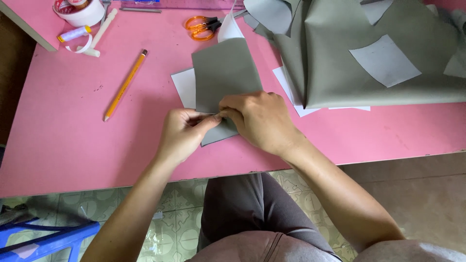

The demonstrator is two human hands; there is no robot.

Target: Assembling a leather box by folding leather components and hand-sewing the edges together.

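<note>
The lower edge of the flat grey rectangular piece of sheet material [224, 73] is hidden behind both hands, so the spot where the fingers work cannot be made out; only its bottom corner shows below the right hand. The piece lies on the pink table top [63, 126], near its front edge and over a white sheet of paper [185, 87] that shows only as a strip at its left side. The left hand [182, 133] is closed, thumb and forefinger pinching the grey piece's lower edge. The right hand [259, 119] is closed too, its fingertips curled down onto the same edge and touching the left thumb; whether it grips or only presses cannot be told. To the right, a large heap of the same grey material [340, 73] is cut off by the top and right of the frame, with one paler grey square patch [385, 60] on it and other pale pieces only partly seen. One pair of orange-handled scissors [203, 26] lies beyond the grey piece, its blades hidden under a white scrap. One yellow pencil [125, 85] lies well left of the hands. At the top left there is one roll of white tape [82, 13], cut off by the frame, and one small spool of pale thread [74, 34].
</note>
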